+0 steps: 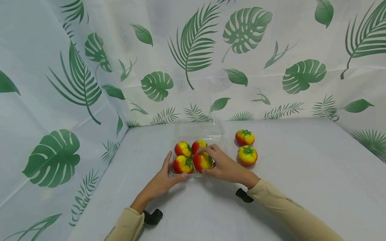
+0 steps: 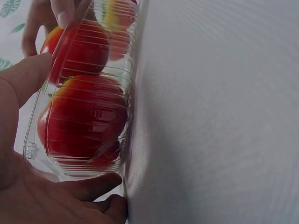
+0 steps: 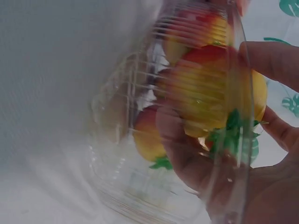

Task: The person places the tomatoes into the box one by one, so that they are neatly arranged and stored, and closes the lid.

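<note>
A clear plastic clamshell container (image 1: 196, 174) has its lid (image 1: 199, 130) folded back at the far side. My left hand (image 1: 164, 177) holds its left end, thumb on the near rim and fingers along the side wall. Inside the container, my right hand (image 1: 224, 166) grips a red and yellow persimmon (image 1: 201, 162) at the near right, thumb in front and fingers over it. Three more persimmons stand in it: one near left (image 1: 182, 165), one far left (image 1: 182, 149), one far right (image 1: 199, 146). The right wrist view shows the gripped persimmon (image 3: 201, 93) through the ribbed wall.
Two more persimmons, one farther (image 1: 245, 138) and one nearer (image 1: 247, 156), sit right of the container on the white-covered table (image 1: 301, 167). Leaf-printed cloth (image 1: 205, 93) rises behind and on both sides. Black wrist mounts (image 1: 153, 217) stick out by the sleeves.
</note>
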{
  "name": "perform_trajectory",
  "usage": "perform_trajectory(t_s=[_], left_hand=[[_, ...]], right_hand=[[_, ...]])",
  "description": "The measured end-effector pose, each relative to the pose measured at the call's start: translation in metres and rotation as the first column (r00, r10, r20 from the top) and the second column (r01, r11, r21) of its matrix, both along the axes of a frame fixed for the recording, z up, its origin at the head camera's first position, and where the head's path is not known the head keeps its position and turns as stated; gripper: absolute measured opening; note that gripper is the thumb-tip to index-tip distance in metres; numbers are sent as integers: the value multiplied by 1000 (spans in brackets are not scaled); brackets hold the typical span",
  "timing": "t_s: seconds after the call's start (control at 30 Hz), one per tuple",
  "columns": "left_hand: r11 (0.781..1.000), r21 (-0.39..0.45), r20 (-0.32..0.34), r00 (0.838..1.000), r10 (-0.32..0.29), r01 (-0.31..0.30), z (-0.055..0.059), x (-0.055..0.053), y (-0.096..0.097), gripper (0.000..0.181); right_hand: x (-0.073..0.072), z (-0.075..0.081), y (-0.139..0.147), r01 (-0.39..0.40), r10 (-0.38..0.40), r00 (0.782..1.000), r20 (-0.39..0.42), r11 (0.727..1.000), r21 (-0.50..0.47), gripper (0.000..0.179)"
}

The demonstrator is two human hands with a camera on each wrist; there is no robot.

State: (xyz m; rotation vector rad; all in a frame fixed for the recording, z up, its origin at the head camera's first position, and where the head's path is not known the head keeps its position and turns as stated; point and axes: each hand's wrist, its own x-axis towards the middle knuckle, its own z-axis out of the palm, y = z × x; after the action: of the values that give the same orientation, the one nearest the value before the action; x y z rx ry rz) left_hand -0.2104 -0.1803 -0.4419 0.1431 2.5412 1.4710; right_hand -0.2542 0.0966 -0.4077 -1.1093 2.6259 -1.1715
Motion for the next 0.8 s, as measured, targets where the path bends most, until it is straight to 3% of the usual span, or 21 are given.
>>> perform_trajectory(t_s=[0.37,0.8], left_hand=[[1000,-3,-1,1000,-1,1,-1,0,1,117],[1000,-15,10,1000,10,-10,-3,0,1,119]], right_hand=[[2,-1,-1,9,-10,999,48,1000,30,54],[0,-6,-2,-5,3,1000,22,998,63,45]])
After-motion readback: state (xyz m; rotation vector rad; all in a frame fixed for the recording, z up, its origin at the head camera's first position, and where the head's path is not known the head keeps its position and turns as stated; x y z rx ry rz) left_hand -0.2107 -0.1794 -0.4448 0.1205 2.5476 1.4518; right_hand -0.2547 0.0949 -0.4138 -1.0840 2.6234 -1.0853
